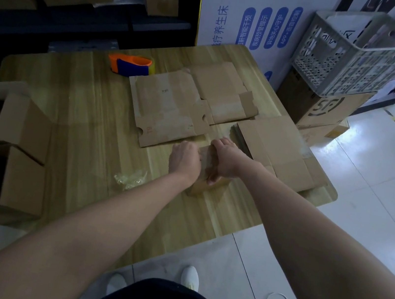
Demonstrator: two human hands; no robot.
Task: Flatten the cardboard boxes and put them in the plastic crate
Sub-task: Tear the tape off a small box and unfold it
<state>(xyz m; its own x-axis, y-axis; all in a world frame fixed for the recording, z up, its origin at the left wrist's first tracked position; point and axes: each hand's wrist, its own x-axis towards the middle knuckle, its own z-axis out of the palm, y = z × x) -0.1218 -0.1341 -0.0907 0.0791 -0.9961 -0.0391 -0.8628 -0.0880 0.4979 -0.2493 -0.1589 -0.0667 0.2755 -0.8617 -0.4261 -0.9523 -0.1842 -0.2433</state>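
Small cardboard box (207,186) sits at frame centre on the table (88,111), standing, not flat. Left hand (184,159) and right hand (227,160) both grip its top from either side, fingers curled onto the cardboard. Flattened boxes (171,109) lie just behind. Plastic crate (356,53) is at upper right, atop a carton (326,110).

On the worktop (85,131), a small box (208,186) sits between the left hand (184,159) and the right hand (228,158), both gripping it. Flattened boxes (169,108) lie just beyond the hands, and a flattened stack (277,146) lies right of the right hand. A tape dispenser (131,65) lies farther beyond the left hand. The plastic crate (356,53) stands well beyond the right hand, on a carton (326,110).
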